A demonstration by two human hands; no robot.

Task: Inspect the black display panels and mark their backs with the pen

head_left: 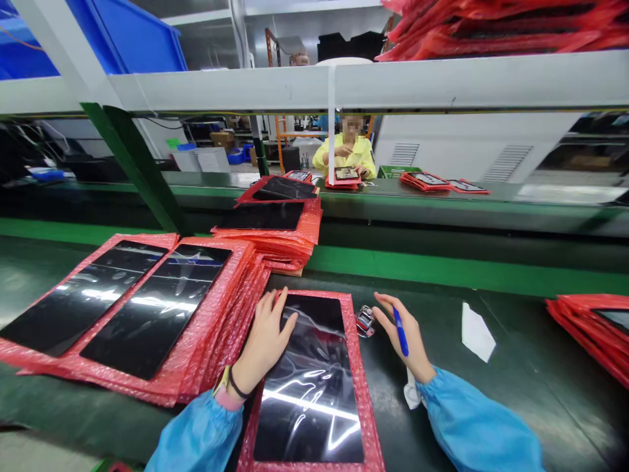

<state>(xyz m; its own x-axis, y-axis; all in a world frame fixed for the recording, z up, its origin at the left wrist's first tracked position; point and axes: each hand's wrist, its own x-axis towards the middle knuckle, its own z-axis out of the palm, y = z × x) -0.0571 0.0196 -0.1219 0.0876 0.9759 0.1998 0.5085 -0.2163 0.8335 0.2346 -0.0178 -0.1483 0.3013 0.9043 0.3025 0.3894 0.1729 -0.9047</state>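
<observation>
Head view, and a black panel (pixel 312 360) is seen lying on red bubble wrap (pixel 360 367) at the front of the dark green bench (pixel 533 373), right between two blue sleeves (pixel 481 419). Its upper left edge is covered by the left hand (pixel 264 337); the fingers are spread and laid along it, with nothing gripped. Over to the right hand (pixel 411 337), where a blue pen (pixel 400 332) is held, slanted across loosely bent fingers. A small shiny metal piece (pixel 365 321) is placed just beside the wrap, near the right fingertips; whether it is touched cannot be told. A white scrap (pixel 411 396) is partly hidden by the right wrist, and a white paper (pixel 477 332) is laid farther right. Over on the left, two more black panels (pixel 160 308) are carried by a thick red stack (pixel 234 314), and behind it a second stack (pixel 304 242) is topped with dark panels (pixel 270 216). At the far right, a red pile (pixel 582 324) is cut off by the picture's edge. Across the way, a small device (pixel 346 173) is set before a co-worker (pixel 366 156) in yellow.
</observation>
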